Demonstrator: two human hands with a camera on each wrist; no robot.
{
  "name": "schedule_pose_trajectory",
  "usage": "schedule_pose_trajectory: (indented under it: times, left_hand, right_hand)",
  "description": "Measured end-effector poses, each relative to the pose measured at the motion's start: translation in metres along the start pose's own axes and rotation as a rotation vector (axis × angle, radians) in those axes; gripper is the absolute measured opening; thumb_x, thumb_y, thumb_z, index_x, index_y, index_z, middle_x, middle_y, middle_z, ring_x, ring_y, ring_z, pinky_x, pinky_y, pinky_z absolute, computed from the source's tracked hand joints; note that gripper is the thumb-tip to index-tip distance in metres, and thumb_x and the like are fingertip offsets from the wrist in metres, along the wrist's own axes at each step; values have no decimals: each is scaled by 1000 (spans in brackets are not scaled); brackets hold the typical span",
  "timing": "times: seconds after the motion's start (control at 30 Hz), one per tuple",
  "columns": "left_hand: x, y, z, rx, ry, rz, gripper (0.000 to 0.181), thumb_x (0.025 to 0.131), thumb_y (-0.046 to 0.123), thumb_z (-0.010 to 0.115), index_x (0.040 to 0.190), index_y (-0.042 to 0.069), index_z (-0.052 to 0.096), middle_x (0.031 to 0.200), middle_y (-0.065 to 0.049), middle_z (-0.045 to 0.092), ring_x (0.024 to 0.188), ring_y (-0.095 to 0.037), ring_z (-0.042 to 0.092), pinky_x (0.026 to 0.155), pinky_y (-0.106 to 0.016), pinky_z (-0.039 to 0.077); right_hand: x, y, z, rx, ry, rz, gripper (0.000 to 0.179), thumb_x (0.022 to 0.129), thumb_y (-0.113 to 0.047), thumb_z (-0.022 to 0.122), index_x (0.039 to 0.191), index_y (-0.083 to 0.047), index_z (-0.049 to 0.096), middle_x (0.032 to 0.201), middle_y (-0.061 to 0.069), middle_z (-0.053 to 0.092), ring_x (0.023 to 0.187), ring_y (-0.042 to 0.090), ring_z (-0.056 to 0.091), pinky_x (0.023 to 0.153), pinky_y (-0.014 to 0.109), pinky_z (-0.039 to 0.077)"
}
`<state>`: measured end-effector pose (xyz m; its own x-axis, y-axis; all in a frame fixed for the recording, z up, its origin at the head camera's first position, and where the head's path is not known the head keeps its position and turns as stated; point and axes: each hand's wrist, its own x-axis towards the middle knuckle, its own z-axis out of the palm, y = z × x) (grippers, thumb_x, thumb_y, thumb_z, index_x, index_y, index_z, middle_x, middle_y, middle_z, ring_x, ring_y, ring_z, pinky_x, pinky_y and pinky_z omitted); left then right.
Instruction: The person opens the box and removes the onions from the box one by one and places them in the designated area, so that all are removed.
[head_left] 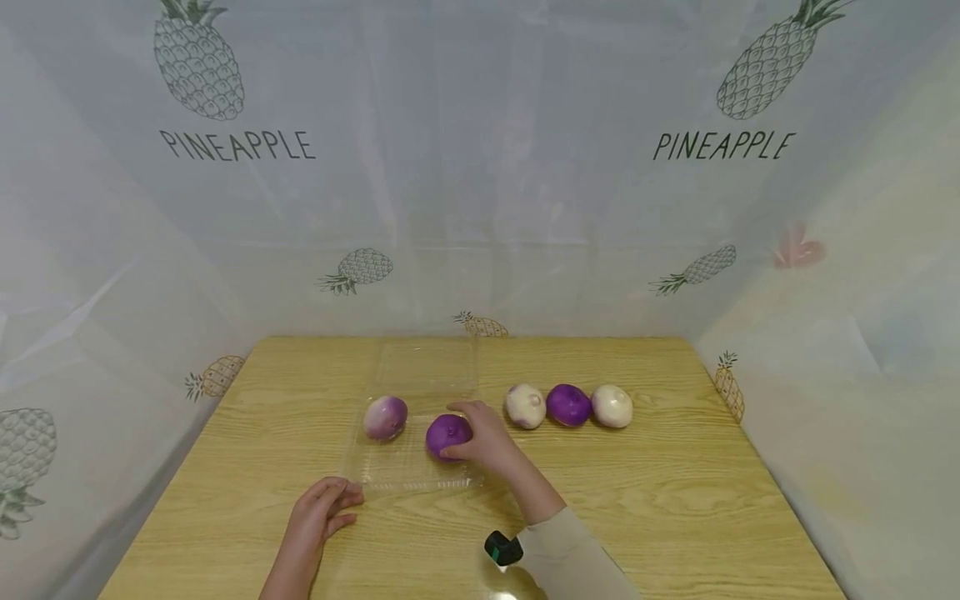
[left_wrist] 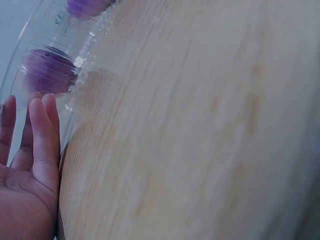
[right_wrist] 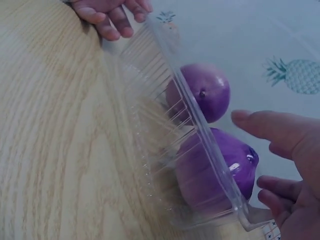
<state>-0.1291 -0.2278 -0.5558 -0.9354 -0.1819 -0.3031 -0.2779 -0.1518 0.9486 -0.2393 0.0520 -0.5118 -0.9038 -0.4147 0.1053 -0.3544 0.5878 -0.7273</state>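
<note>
A clear plastic container (head_left: pixel 401 483) lies with its lid (head_left: pixel 426 367) folded back. Inside it on the left is a pale purple onion (head_left: pixel 386 418). A deep purple onion (head_left: pixel 447 437) sits in the right part, its tip showing above the rim in the right wrist view. My right hand (head_left: pixel 487 437) is around this second onion from the right. In the right wrist view the thumb and fingers (right_wrist: pixel 272 125) are spread beside it, with a gap showing. My left hand (head_left: pixel 322 508) has its fingers extended, fingertips right at the container's front left corner.
Right of the container stand three more onions in a row: a whitish one (head_left: pixel 525 406), a deep purple one (head_left: pixel 568 405) and another whitish one (head_left: pixel 612 406). The wooden table (head_left: pixel 675 517) ends at a pineapple-print sheet (head_left: pixel 480 192) behind and at both sides.
</note>
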Motion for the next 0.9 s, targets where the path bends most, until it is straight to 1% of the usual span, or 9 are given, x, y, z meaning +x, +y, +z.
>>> schedule_pose_trajectory:
  times: [0.23, 0.33, 0.57, 0.7, 0.9]
  left_hand:
    - [1, -1, 0, -9, 10, -5, 23, 100, 20, 55, 99, 1, 66, 96, -5, 69, 89, -19, 67, 73, -33, 56]
    - [1, -1, 0, -5, 5, 0, 23, 101, 20, 54, 100, 0, 66, 96, -5, 69, 89, -19, 67, 73, -32, 56]
    - [1, 0, 1, -15, 4, -9, 24, 101, 19, 53, 103, -1, 65, 97, -5, 69, 91, -19, 67, 74, -33, 55]
    - [2, -2, -1, -12, 3, 2, 24, 101, 20, 53, 102, -1, 65, 97, -5, 69, 90, -19, 67, 74, -33, 55]
    - [2, -1, -1, -18, 6, 0, 22, 100, 20, 55, 100, 0, 66, 95, -4, 69, 89, -18, 67, 73, -32, 55]
  right_hand:
    - [3, -4, -3, -47, -48, 13, 67, 70, -25, 89, 129, -11, 59, 126, 11, 56, 120, 33, 48, 99, 50, 41]
    - [4, -5, -4, -64, -60, 22, 68, 68, -24, 90, 128, -10, 60, 126, 12, 56, 120, 34, 48, 98, 51, 41]
    - [7, -6, -3, -108, -59, 38, 68, 67, -25, 91, 126, -10, 61, 124, 12, 58, 118, 34, 49, 98, 49, 41]
    - [9, -7, -2, -127, -54, 42, 67, 67, -26, 91, 125, -9, 61, 122, 12, 59, 117, 34, 50, 99, 49, 41]
    - [9, -8, 1, -173, -42, 23, 69, 64, -27, 93, 123, -8, 63, 117, 11, 61, 113, 32, 52, 96, 47, 43]
